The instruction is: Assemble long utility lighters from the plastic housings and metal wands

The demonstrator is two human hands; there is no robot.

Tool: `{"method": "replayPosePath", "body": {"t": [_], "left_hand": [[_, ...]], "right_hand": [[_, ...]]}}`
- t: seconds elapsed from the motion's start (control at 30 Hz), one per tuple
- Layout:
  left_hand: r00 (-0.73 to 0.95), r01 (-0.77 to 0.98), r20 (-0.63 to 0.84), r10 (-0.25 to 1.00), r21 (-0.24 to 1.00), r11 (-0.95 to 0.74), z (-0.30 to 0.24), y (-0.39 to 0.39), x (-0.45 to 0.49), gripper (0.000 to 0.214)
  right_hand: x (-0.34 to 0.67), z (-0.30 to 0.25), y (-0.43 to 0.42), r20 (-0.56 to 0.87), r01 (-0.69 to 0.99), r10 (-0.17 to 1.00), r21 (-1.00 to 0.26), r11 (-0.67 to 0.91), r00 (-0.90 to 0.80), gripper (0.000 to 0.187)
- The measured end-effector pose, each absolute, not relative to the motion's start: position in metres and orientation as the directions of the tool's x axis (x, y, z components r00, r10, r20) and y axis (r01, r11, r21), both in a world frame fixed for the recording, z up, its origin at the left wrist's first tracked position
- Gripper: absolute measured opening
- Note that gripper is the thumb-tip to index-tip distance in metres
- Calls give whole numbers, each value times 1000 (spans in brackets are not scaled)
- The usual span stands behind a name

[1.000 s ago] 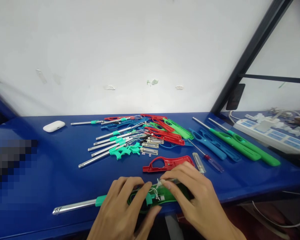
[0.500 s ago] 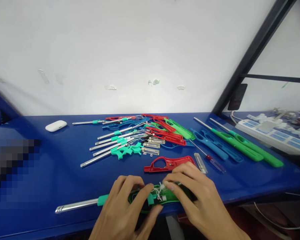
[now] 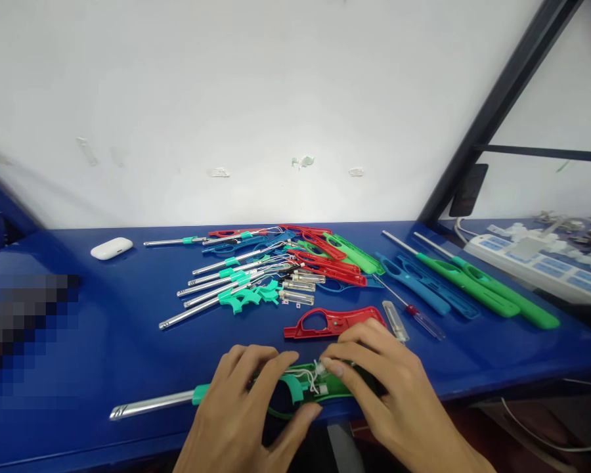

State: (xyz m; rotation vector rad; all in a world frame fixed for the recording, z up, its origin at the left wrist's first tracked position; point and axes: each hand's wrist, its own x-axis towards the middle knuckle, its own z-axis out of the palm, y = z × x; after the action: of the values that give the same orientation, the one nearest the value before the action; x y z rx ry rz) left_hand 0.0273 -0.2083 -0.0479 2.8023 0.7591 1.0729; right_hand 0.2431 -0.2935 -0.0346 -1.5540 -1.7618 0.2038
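An opened green lighter half-shell (image 3: 337, 387) lies at the table's front edge, its long metal tube (image 3: 152, 404) pointing left. Inside it sit a teal trigger (image 3: 293, 389) and thin white wires (image 3: 303, 373). My left hand (image 3: 241, 407) holds the front part of the shell, fingers over the far side and thumb at the near edge. With thumb and fingertips, my right hand (image 3: 396, 381) grips the rear part of the lighter, by a small whitish piece at the wire ends. My right palm hides the shell's back end. A red half-shell (image 3: 342, 322) lies just beyond.
Several metal tubes (image 3: 192, 318), teal triggers (image 3: 243, 301), clear fuel tanks (image 3: 298, 297) and coloured shells (image 3: 325, 266) are piled behind. A screwdriver (image 3: 416, 315), a loose tank (image 3: 394, 322), blue shells (image 3: 418, 289) and green lighters (image 3: 477, 289) lie right; a white case (image 3: 111, 248) lies left.
My left index finger has lifted away from the trigger and wires, uncovering more of the teal trigger. The right hand stays nearly still.
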Motion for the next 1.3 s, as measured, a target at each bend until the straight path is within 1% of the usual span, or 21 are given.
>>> {"method": "replayPosePath", "body": {"t": [0.17, 0.33, 0.53, 0.73, 0.9, 1.07, 1.23, 1.3], "left_hand": [[641, 439, 600, 479, 226, -870, -50, -209, 26, 44], [638, 476, 558, 531, 255, -841, -51, -211, 25, 48], [643, 480, 561, 520, 234, -846, -51, -211, 26, 59], [641, 488, 551, 534, 244, -838, -52, -210, 26, 57], [644, 489, 544, 538, 248, -837, -50, -210, 27, 51], [645, 482, 573, 506, 209, -851, -49, -211, 28, 46], [662, 481, 570, 487, 176, -859, -50, -210, 27, 46], [670, 476, 567, 480, 169, -863, -51, -209, 26, 42]], "right_hand": [[244, -35, -294, 423, 775, 906, -583, 241, 36, 19], [244, -35, -293, 418, 768, 907, -595, 237, 44, 19], [244, -36, -293, 428, 765, 902, -599, 238, 54, 18], [244, -37, -293, 439, 753, 897, -609, 250, 57, 18], [244, -37, -293, 437, 750, 898, -610, 255, 49, 17], [244, -37, -292, 432, 749, 901, -612, 254, 48, 17], [244, -37, -293, 425, 756, 904, -607, 246, 47, 17], [244, -37, -293, 429, 758, 902, -604, 246, 48, 17]]}}
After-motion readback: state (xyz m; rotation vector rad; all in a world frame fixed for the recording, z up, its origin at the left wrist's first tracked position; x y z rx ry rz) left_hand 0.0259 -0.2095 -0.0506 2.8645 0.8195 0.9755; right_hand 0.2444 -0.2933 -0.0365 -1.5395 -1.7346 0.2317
